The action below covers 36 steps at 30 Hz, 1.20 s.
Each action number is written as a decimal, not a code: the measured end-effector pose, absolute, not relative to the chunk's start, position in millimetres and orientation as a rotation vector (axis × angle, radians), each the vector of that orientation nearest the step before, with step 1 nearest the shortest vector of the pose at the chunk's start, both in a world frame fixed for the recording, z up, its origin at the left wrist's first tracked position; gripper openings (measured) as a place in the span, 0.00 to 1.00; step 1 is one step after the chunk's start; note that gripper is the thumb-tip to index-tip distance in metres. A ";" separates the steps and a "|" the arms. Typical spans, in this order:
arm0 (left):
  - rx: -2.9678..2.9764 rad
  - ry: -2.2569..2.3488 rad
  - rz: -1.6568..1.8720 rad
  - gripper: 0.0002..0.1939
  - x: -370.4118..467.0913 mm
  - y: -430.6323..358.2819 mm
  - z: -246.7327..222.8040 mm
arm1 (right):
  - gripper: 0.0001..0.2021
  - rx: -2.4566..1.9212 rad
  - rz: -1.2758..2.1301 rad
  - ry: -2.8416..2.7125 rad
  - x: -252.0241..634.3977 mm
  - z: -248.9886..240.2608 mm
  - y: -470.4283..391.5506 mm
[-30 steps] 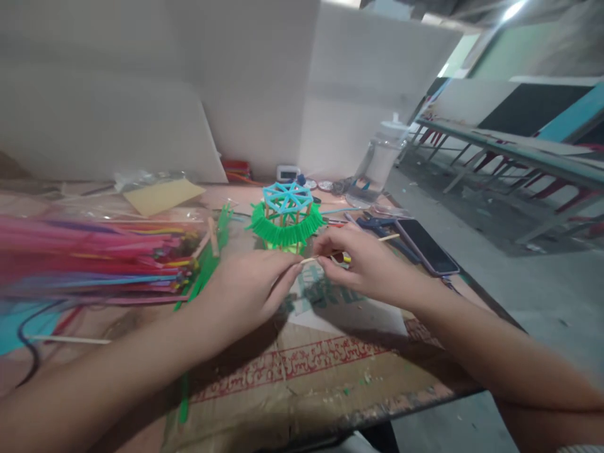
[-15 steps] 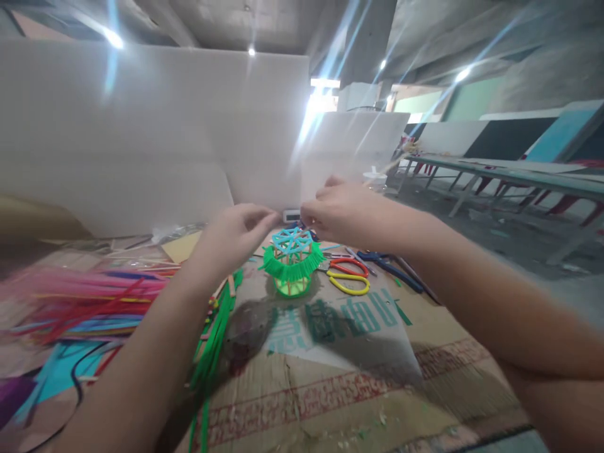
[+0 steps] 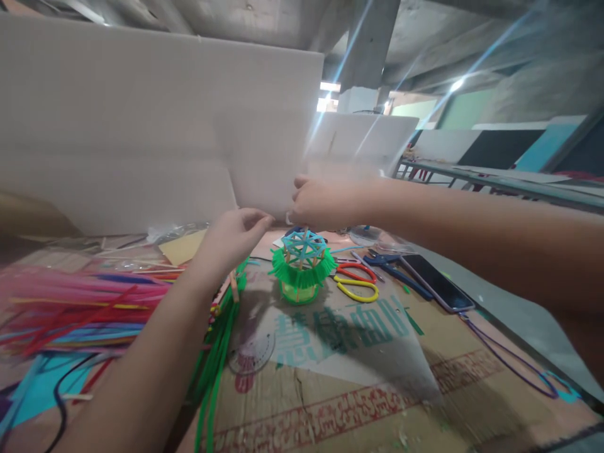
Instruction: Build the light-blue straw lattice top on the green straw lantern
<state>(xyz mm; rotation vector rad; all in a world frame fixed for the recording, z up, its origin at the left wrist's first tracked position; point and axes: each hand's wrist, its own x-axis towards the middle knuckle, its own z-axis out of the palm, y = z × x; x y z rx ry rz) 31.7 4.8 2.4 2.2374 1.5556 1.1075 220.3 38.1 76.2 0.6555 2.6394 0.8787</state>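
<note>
A small round model [image 3: 302,267] with a blue spoked top, a green fringe and a green base stands upright on the cardboard. My left hand [image 3: 243,234] is just left of and above it, thumb and fingers pinched together; whatever lies between them is too small to name. Above the model's top is my right hand [image 3: 314,202], its fingers curled closed, and a thin stick end shows just under it. I cannot make out what the right hand holds.
Red and yellow handled scissors [image 3: 357,283], dark blue pliers [image 3: 401,272] and a phone [image 3: 438,283] with a cord lie at right. Green strips [image 3: 218,358] and a pink and red pile of strips [image 3: 94,305] lie left. A clear protractor [image 3: 252,352] rests in front.
The view has shifted, bringing the phone and protractor into sight. My right hand has moved slightly left relative to the model, its forearm now more level. My left hand stays pinched.
</note>
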 end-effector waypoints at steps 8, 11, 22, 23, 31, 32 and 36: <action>2.289 1.516 1.072 0.21 33.8 3.8 1.7 | 0.17 0.692 0.711 2.727 211.6 82.8 33.4; 2.299 1.520 1.061 0.21 33.5 4.2 1.0 | 0.16 0.663 0.815 2.613 207.8 81.0 35.2; 2.313 1.538 1.052 0.22 33.9 3.5 1.4 | 0.19 0.582 0.912 2.467 201.7 82.6 35.0; 2.318 1.533 1.057 0.22 33.9 3.7 1.4 | 0.20 0.581 0.910 2.465 201.4 82.6 35.0; 2.320 1.539 1.034 0.22 33.7 2.5 2.9 | 0.19 0.564 0.934 2.487 204.2 75.3 43.6; 2.319 1.544 1.027 0.22 33.8 2.1 3.0 | 0.19 0.565 0.934 2.486 204.3 74.3 44.4; 2.321 1.512 1.057 0.22 34.2 1.9 1.3 | 0.17 0.572 0.944 2.494 205.0 78.6 41.0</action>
